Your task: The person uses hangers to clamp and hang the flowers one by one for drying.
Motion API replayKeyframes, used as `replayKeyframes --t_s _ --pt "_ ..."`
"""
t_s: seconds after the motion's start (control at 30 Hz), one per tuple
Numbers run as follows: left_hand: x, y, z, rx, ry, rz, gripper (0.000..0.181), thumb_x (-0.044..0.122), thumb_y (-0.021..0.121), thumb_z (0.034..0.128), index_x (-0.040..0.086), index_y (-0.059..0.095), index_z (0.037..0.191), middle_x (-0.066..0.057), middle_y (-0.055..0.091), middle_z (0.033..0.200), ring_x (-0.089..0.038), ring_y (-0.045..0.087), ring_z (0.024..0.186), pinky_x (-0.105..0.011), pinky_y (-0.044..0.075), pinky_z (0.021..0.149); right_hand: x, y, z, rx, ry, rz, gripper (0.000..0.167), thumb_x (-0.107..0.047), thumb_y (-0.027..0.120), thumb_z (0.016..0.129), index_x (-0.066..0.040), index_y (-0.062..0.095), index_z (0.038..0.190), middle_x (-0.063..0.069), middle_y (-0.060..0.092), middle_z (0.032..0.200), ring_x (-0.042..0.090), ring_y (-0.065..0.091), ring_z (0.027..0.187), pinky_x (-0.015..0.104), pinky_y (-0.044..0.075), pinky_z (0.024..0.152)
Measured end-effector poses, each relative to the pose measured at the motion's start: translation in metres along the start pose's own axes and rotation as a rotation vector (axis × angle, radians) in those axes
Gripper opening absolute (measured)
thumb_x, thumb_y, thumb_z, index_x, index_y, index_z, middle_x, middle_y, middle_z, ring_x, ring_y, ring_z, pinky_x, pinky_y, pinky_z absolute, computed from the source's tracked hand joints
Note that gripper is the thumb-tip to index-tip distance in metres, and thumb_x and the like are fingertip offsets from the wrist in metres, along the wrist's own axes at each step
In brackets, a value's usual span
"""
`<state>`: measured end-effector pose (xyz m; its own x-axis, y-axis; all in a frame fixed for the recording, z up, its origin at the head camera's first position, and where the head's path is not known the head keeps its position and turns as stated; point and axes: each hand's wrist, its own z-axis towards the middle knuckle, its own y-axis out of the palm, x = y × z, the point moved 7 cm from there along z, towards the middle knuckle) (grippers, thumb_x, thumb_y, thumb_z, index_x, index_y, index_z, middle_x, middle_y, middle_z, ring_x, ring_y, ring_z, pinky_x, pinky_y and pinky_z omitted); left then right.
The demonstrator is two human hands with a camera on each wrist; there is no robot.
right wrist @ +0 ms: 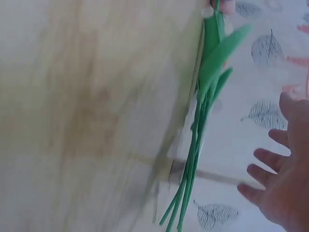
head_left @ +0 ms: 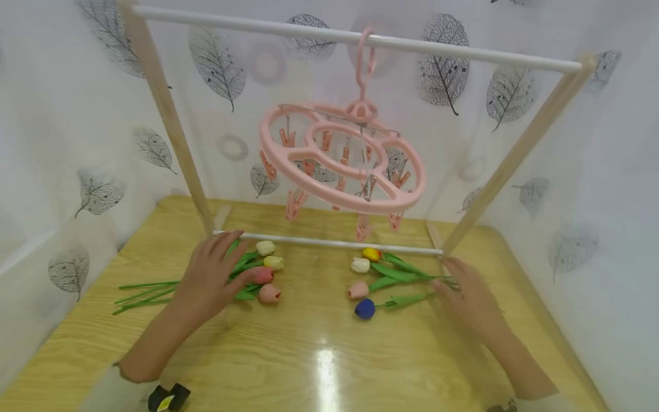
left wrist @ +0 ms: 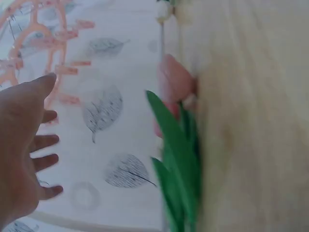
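Head view, and both hands are out over the wooden table (head_left: 257,355), neither one gripping a thing! Left hand (head_left: 213,274), fingers loosely spread, hovers above one bunch of artificial tulips; the thumb overlaps the deep-pink tulip (head_left: 266,276) here, yet the left wrist view shows it clear of the blooms. Round it lie the cream tulip (head_left: 265,248), the yellow tulip (head_left: 273,262) and the pale-pink tulip (head_left: 270,294), stems out to the left.

Across to the right hand (head_left: 471,297), palm wide and empty, by the stem ends of the second bunch; the right wrist view puts air between them. Blooms face inward: red-and-yellow tulip (head_left: 371,254), white tulip (head_left: 360,265), blush tulip (head_left: 358,290) and, nearest the person, the blue tulip (head_left: 365,309).

Up top, a pink oval clip hanger (head_left: 334,194) hooks over the upper white rod (head_left: 463,51), its clothespins (head_left: 362,228) dangling above the lower white rod (head_left: 309,242)!
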<state>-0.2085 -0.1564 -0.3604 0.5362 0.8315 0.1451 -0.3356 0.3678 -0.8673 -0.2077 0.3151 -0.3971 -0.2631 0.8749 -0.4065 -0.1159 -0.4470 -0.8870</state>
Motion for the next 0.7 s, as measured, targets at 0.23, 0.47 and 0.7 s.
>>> replayKeyframes --t_s 0.23,0.47,0.7 --pt "0.050 -0.069 0.029 0.429 0.348 -0.208 0.048 0.040 0.050 0.1059 -0.001 0.065 0.126 -0.020 0.062 0.127 -0.037 0.056 0.113 -0.042 0.043 0.095 0.033 -0.029 -0.008 -0.004 0.098 0.161 0.051 -0.031 0.047 0.108 -0.002 0.042 0.150 0.026 0.043 0.150 0.051 0.046 0.126 0.073 0.043 0.092" --pt "0.085 -0.112 0.056 0.564 0.503 -0.254 0.036 0.028 0.056 0.1049 -0.004 0.069 0.117 -0.020 0.067 0.116 -0.039 0.058 0.107 -0.040 0.046 0.095 0.046 -0.033 -0.016 -0.004 0.094 0.111 0.041 -0.021 0.055 0.105 -0.002 0.053 0.141 0.025 0.054 0.141 0.047 0.055 0.119 0.070 0.047 0.090" --pt "0.097 -0.126 0.077 0.587 0.552 -0.308 0.031 0.025 0.060 0.1030 -0.002 0.070 0.116 -0.019 0.067 0.114 -0.038 0.056 0.107 -0.043 0.045 0.095 0.051 -0.017 -0.018 -0.074 0.097 0.131 0.031 -0.012 0.062 0.100 -0.003 0.062 0.129 0.024 0.059 0.135 0.050 0.053 0.124 0.071 0.042 0.099"
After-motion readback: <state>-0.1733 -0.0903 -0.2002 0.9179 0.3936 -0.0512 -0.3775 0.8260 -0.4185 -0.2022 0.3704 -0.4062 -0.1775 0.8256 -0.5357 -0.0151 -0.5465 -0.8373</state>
